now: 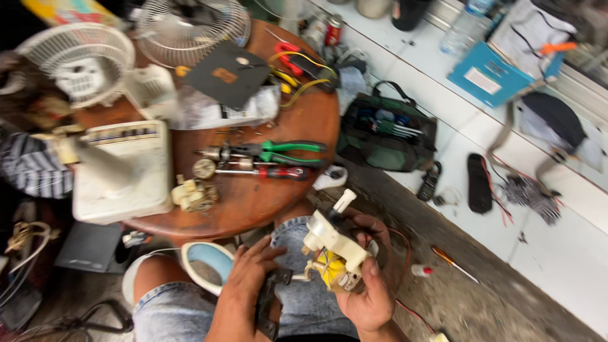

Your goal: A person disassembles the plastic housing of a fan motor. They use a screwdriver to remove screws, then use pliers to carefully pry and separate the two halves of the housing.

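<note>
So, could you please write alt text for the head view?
A seated person's right hand holds a cream fan motor assembly over their lap, while the left hand grips a dark tool. Ahead, a round wooden table holds green-handled pliers and fan parts.

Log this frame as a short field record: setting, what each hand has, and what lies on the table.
Setting: person seated by a round wooden table, tiled floor to the right
Right hand: grips a cream plastic motor part with yellow winding
Left hand: rests on a black tool on the lap
Table: green-handled pliers, red-handled screwdriver, white fan base, fan grilles
Floor: green tool bag, blue box
</note>
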